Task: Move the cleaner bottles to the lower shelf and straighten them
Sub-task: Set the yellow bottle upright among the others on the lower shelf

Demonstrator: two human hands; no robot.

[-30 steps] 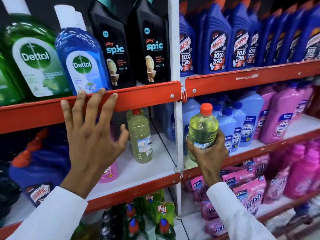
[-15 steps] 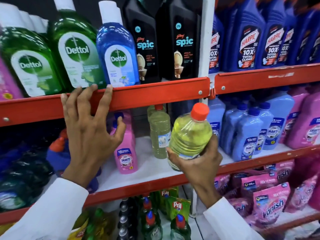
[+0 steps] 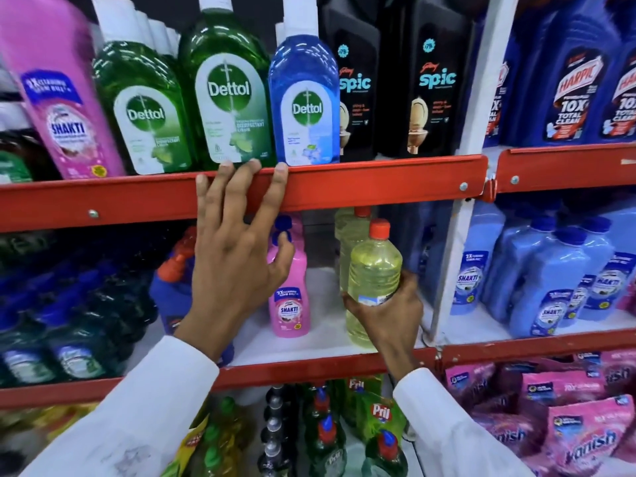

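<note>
On the lower shelf (image 3: 330, 342), head view, we log one yellow cleaner bottle (image 3: 373, 270), orange cap, upright, now brought in over the white board just in front of a matching bottle (image 3: 347, 235); a second ago it hung out by the upright post. Our right hand (image 3: 389, 315) has its fingers clenched round its lower body. Left hand (image 3: 237, 256): fingers spread, tips resting on the red shelf rail (image 3: 378, 184), grasping nothing. Judged: placement nearly done; release and straightening remain.

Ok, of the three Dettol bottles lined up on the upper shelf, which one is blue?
The right-hand Dettol bottle, next to the black Spic bottle. It is blue, while the other two Dettol bottles are green.
</note>
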